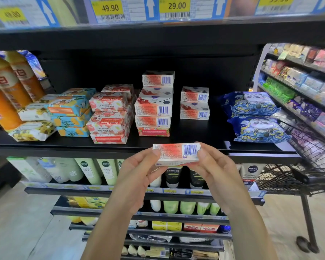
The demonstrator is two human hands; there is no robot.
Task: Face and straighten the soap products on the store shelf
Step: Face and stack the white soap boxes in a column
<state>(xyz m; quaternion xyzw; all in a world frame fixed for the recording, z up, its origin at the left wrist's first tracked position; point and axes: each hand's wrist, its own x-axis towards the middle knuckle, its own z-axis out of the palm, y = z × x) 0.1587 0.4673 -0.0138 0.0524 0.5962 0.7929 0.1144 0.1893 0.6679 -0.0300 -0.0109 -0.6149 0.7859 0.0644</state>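
Observation:
A white and red soap box [176,153] with a blue barcode is held in front of the black shelf [195,137], barcode side facing me. My left hand [139,171] pinches its left end and my right hand [212,169] pinches its right end. Behind it on the shelf stand a tall stack of the same boxes [155,106] and a stack of two [195,103], barcodes outward. Left of them are Goat Soap packs [110,117], upside down, then blue mango-print soaps [71,113] and white floral soaps [33,121], lying askew.
Orange bottles [9,87] stand at the shelf's far left. Blue panda packs [255,117] lie at its right end. A black wire cart [304,162] stands close on the right. Lower shelves hold tubes and bottles [94,171]. Price tags [109,8] hang overhead.

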